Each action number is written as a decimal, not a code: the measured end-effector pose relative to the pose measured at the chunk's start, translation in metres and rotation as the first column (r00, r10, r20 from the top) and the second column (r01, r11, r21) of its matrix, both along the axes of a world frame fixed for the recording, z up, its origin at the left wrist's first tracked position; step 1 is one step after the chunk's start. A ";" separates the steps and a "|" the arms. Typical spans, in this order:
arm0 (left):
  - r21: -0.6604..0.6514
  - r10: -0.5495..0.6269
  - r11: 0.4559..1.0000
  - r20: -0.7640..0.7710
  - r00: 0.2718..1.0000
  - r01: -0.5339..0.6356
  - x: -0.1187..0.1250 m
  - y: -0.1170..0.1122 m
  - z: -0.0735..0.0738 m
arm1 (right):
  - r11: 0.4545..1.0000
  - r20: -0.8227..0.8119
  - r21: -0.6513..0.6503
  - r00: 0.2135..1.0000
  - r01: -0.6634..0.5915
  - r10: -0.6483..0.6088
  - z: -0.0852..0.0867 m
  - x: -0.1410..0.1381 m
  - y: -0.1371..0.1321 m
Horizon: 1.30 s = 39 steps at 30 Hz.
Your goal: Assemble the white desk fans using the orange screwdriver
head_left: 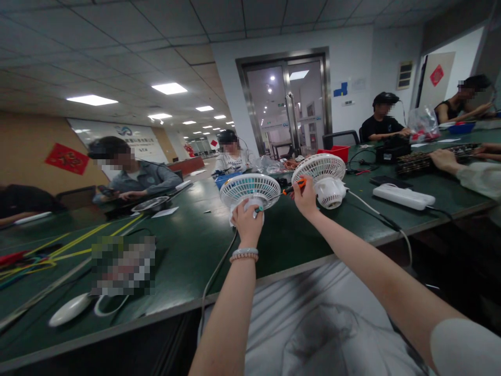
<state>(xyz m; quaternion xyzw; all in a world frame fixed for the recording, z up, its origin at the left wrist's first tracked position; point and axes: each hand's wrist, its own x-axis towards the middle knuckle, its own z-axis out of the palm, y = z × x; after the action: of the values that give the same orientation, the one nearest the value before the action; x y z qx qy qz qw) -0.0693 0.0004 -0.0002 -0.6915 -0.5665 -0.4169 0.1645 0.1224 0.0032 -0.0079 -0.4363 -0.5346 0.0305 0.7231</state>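
A white electric fan [250,189] stands on the green table, its round slatted cage tilted upward. My left hand [248,222] is closed round its rear housing. Beside my thumb a small green-tipped piece [258,210] sticks out; I cannot make out what it is. My right hand [305,197] grips an orange-and-black hand tool [289,190], held in the gap between this fan and a second white fan [321,166]. That second fan shows its vented motor housing, close beside my right hand. The tool's working end is not clear.
A white power strip [403,196] lies to the right, near a fan's cable [364,201]. Yellow cords [78,245] and a white oval object [70,309] are on the left. Behind are a red bin [337,151], plastic bags and several people seated round the table [188,230].
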 end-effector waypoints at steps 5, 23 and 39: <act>-0.005 0.010 1.000 0.000 1.000 -0.010 0.002 0.001 0.000 | 0.999 -0.060 0.029 0.998 -0.017 0.019 0.003 0.008 -0.008; 0.001 -0.002 1.000 0.012 1.000 0.002 0.002 0.001 0.000 | 0.964 -0.067 0.056 0.962 -0.260 0.264 0.001 -0.004 -0.013; -0.001 -0.003 1.000 0.002 1.000 0.003 0.002 0.000 0.001 | 0.960 -0.065 0.046 0.958 -0.276 0.278 -0.002 -0.005 -0.008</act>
<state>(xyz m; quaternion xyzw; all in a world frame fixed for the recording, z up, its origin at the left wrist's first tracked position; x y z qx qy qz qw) -0.0669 0.0006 0.0006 -0.6922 -0.5659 -0.4173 0.1629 0.1177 -0.0046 -0.0094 -0.3426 -0.5649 0.1372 0.7380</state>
